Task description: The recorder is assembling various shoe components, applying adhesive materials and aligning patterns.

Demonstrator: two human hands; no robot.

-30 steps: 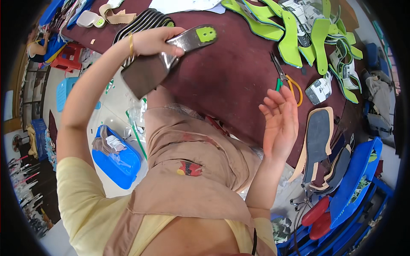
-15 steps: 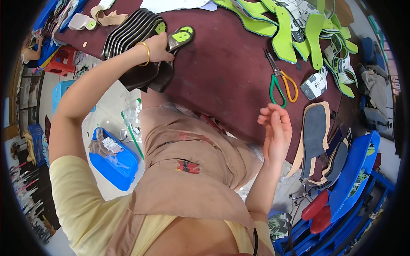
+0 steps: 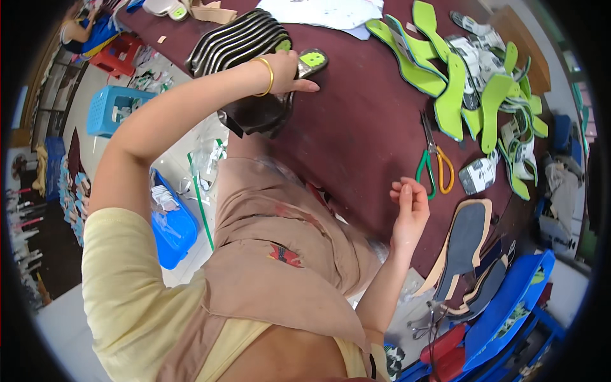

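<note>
A fanned stack of glossy dark insole-shaped pieces (image 3: 238, 38) lies at the table's far left edge, its lower pieces hanging toward my lap. My left hand (image 3: 286, 73), with a gold bangle at the wrist, rests over the stack's right side. Its thumb is stretched out to the right, away from the fingers, which are partly hidden. Just beyond the hand pokes out the end of one dark piece with a lime-green patch (image 3: 312, 60). My right hand (image 3: 410, 213) hovers by the near table edge, fingers loosely curled, holding nothing. Close to it lie scissors (image 3: 436, 162) with green and orange handles.
Lime-green insoles (image 3: 452, 95) pile up at the far right of the maroon table (image 3: 356, 127). White sheets (image 3: 321, 14) lie at the back. Grey-and-tan soles (image 3: 464, 245) sit at the right edge, beside a blue tray (image 3: 512, 312). Blue bins (image 3: 173, 223) stand on the floor left.
The view has shifted, so the table sits lower and further right. My left thumb has spread away from the dark pieces. My right hand stays empty near the scissors.
</note>
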